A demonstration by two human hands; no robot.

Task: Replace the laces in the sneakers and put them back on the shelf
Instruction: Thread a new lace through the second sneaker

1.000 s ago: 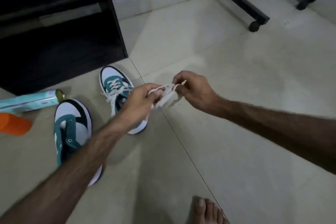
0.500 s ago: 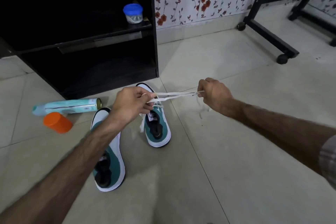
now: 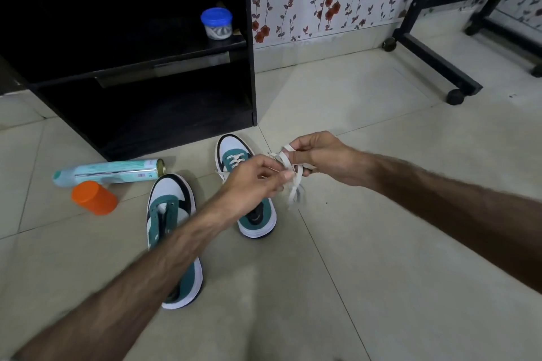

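Two green-and-white sneakers stand on the tiled floor in front of a black shelf unit (image 3: 146, 73). The left sneaker (image 3: 173, 214) has no lace in its eyelets. The right sneaker (image 3: 234, 155) still has a white lace in it. Above that shoe my left hand (image 3: 255, 182) and my right hand (image 3: 319, 158) hold a loose white lace (image 3: 289, 167) between them, bunched in loops. Both hands pinch it, close together, and its free ends hang down from my fingers.
A pale green spray can (image 3: 108, 173) lies on the floor left of the sneakers, with an orange cap (image 3: 93, 198) beside it. A blue-lidded jar (image 3: 216, 23) sits on the shelf. A black wheeled frame (image 3: 434, 61) stands at the right by the flowered wall.
Half a second ago the lace was stretched straight between my hands. Now my hands have come together and the lace is gathered in loops.
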